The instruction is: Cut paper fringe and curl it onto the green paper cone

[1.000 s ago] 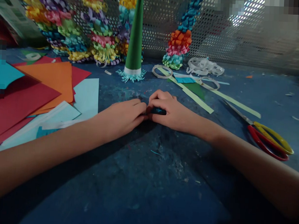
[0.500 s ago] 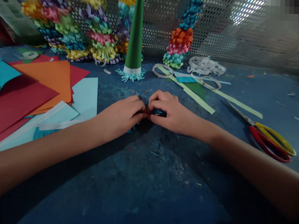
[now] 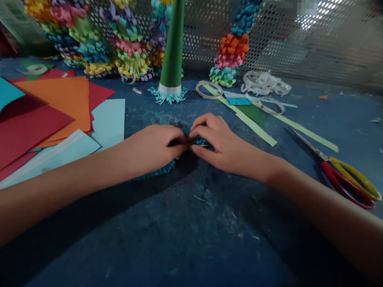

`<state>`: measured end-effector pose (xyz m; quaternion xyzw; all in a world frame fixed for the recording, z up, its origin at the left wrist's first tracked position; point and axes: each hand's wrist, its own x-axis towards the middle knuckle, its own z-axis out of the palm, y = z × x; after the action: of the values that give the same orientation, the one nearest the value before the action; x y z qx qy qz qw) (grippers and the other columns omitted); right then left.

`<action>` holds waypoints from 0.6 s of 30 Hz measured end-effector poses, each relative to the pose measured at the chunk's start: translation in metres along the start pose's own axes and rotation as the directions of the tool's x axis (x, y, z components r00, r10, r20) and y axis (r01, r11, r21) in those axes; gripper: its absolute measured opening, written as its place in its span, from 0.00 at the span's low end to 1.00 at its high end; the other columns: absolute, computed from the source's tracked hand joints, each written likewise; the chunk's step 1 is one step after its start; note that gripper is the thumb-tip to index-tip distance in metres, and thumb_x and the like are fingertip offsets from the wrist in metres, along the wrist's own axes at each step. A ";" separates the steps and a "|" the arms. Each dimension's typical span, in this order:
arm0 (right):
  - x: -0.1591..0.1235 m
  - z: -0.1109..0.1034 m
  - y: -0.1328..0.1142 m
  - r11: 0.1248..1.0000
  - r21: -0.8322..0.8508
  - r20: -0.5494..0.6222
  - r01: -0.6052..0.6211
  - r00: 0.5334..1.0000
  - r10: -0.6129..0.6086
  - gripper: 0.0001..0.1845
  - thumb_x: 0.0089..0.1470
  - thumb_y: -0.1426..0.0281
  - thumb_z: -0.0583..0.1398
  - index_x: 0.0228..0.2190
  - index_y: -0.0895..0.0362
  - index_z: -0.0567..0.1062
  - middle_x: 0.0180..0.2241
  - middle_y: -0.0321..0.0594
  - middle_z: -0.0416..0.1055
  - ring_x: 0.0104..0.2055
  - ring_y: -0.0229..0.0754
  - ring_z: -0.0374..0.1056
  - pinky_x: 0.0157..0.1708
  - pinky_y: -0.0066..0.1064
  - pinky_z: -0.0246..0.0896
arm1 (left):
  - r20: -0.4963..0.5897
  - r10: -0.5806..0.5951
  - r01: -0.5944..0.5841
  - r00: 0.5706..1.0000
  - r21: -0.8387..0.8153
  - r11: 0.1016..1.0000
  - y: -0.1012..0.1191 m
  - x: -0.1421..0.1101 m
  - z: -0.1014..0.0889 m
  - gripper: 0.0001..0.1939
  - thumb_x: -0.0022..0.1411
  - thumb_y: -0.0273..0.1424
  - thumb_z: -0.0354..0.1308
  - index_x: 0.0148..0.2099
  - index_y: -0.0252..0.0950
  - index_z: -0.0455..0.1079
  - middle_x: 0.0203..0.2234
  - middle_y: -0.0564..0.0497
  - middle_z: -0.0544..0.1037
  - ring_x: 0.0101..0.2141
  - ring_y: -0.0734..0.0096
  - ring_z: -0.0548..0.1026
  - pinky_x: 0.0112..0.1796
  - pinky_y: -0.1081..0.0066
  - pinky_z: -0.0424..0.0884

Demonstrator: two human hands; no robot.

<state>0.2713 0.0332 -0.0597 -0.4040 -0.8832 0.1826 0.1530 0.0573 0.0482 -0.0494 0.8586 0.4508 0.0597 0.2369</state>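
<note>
**Left hand [image 3: 153,148] and right hand [image 3: 224,147] pinch teal fringed paper [image 3: 200,141]**

On the blue counter [image 3: 181,232], a green paper cone [image 3: 173,45] stands well behind them. Both hands curl closed, gripping the paper between them (its fringe shows beneath the left hand).

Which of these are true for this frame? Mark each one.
1. The left hand and right hand both touch fringed blue paper. True.
2. The green paper cone lies on its side. False: it stands upright on a fringed base.
3. The scissors lie to the right of the right hand. True.
4. The scissors have blue handles. False: their handles are red and yellow.
</note>
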 end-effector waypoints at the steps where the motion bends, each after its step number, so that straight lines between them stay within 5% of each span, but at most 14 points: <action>1: -0.004 -0.004 0.003 1.000 0.012 -0.014 -0.005 1.000 0.005 0.11 0.65 0.62 0.56 0.45 0.53 0.71 0.51 0.49 0.64 0.55 0.56 0.61 0.55 0.50 0.56 | 0.002 -0.019 0.019 1.000 -0.004 1.000 0.001 0.000 -0.001 0.12 0.65 0.35 0.53 0.40 0.39 0.77 0.33 0.51 0.81 0.33 0.64 0.77 0.34 0.68 0.68; 4: -0.023 -0.019 0.019 0.998 -0.009 -0.063 -0.055 0.997 0.054 0.19 0.62 0.58 0.60 0.50 0.54 0.70 0.50 0.47 0.68 0.51 0.54 0.67 0.51 0.46 0.61 | -0.001 -0.078 0.078 0.997 -0.022 0.997 0.005 0.001 -0.001 0.11 0.65 0.35 0.54 0.39 0.38 0.77 0.31 0.51 0.80 0.30 0.65 0.76 0.32 0.69 0.68; 7: -0.039 -0.028 0.038 0.992 -0.059 -0.056 -0.112 0.993 0.108 0.11 0.62 0.60 0.60 0.42 0.53 0.73 0.41 0.44 0.74 0.44 0.52 0.70 0.45 0.44 0.61 | -0.018 -0.092 0.091 0.996 -0.037 0.995 0.006 0.001 0.002 0.12 0.66 0.36 0.54 0.40 0.38 0.77 0.33 0.50 0.80 0.31 0.65 0.76 0.33 0.68 0.68; 18: -0.044 -0.037 0.066 0.995 -0.097 0.012 -0.014 1.000 0.015 0.12 0.65 0.63 0.54 0.36 0.51 0.76 0.37 0.43 0.75 0.43 0.51 0.69 0.46 0.45 0.59 | 0.000 -0.070 0.070 0.998 -0.005 0.998 0.003 0.001 0.002 0.15 0.66 0.39 0.51 0.41 0.37 0.75 0.37 0.46 0.78 0.34 0.63 0.76 0.35 0.67 0.70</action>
<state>0.3580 0.0472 -0.0615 -0.4162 -0.8890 0.1431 0.1264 0.0611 0.0468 -0.0495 0.8415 0.4805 0.0527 0.2411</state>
